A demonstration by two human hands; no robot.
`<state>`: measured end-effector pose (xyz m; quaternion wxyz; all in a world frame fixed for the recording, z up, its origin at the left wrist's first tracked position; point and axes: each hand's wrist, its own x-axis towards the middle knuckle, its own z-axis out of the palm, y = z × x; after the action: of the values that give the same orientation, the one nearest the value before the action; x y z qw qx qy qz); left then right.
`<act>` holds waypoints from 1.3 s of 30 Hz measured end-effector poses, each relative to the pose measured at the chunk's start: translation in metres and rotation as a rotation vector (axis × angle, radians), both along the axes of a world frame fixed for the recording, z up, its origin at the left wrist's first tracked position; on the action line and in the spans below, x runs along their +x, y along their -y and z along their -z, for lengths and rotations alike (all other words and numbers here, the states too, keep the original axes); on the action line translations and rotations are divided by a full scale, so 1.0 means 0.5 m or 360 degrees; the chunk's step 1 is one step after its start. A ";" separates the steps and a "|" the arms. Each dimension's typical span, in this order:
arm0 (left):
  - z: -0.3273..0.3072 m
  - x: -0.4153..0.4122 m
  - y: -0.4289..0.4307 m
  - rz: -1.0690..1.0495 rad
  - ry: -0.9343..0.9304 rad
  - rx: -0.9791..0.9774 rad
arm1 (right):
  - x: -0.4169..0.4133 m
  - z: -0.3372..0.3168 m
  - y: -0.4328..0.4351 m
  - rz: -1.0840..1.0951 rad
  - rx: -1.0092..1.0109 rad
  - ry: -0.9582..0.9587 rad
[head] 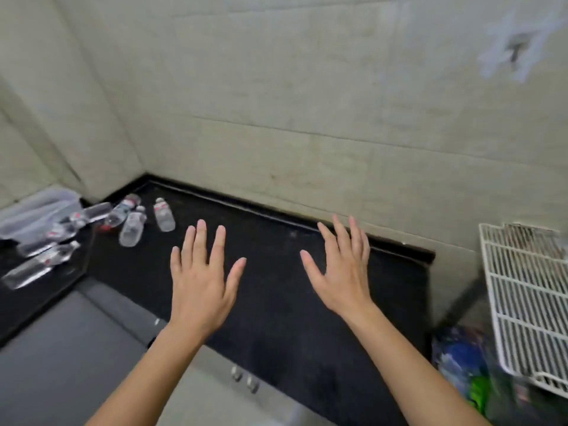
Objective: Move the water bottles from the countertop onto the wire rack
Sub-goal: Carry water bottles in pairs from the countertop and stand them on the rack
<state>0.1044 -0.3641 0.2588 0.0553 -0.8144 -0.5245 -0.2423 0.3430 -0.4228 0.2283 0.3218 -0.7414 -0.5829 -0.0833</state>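
Littering black countertop (276,281), clear cylindrical bottles (164,215)

Clear plastic bottles (132,229), matt black countertop (276,272), white wire rack (528,302)

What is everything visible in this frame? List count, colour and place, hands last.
water bottles: at least six (blur hides the exact count), clear with red-and-white labels, lying at the countertop's far left
countertop: one, black, along the wall
wire rack: one, white, right edge, past the countertop's end
plastic item: one, translucent, far left behind the bottles
packaging: blurred, blue and green, below the rack
wall: beige tiles, behind the countertop
cabinet knobs: two, silvery, on the grey front below the countertop
left hand: fingers spread, above the countertop, holding nothing
right hand: fingers spread, above the countertop, holding nothing
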 end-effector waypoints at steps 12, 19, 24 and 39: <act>0.014 -0.487 -0.145 -0.0617 0.0132 -0.0137 | -0.465 0.015 -0.293 -0.0600 -0.0195 0.0045; 0.089 -0.589 -0.327 -0.0695 0.0006 -0.0300 | -0.579 0.100 -0.536 -0.0760 -0.0308 -0.0017; 0.113 -0.634 -0.523 -0.0745 -0.0052 -0.0432 | -0.642 0.137 -0.748 -0.0859 -0.0506 -0.0116; 0.280 -0.639 -0.989 -0.0547 0.0171 -0.1142 | -0.675 0.258 -1.071 -0.0665 -0.1267 -0.0274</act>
<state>-0.2153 0.1302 0.1188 -0.2204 -0.6686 -0.7064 -0.0731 0.0054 0.1129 0.0993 0.0691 -0.6781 -0.6778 0.2757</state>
